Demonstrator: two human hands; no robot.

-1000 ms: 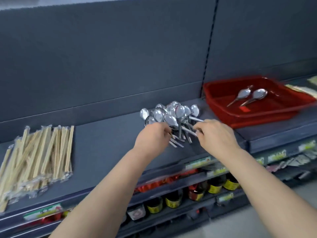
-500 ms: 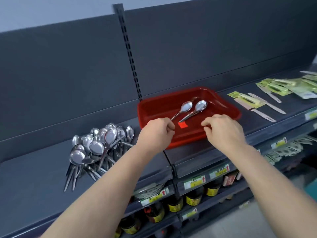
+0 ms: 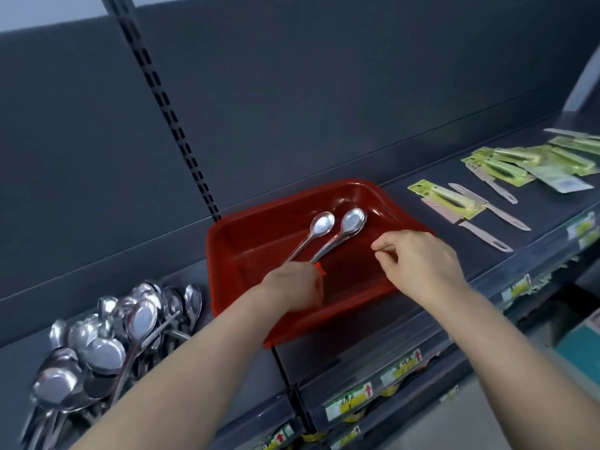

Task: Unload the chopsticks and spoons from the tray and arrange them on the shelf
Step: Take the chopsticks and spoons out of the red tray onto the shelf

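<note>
A red tray (image 3: 224,251) sits on the dark shelf (image 3: 412,316). Two steel spoons lie in it side by side, the left spoon (image 3: 323,224) and the right spoon (image 3: 353,220), bowls pointing away from me. My left hand (image 3: 293,287) is down inside the tray with its fingers curled over the ends of both handles. Above the tray's right rim hovers my right hand (image 3: 418,261), fingers loosely curled and holding nothing. A heap of several steel spoons (image 3: 107,339) lies on the shelf at the lower left. No chopsticks are in view.
Packaged knives with green cards (image 3: 454,203) and more green packs (image 3: 526,160) lie on the shelf to the right of the tray. A slotted upright (image 3: 181,138) runs up the grey back panel. Price labels (image 3: 349,401) line the shelf edge, with bottles below.
Both hands left the spoon heap and moved right to the tray. My left hand has since dropped into the tray onto the spoon handles, and my right hand moved over the right rim.
</note>
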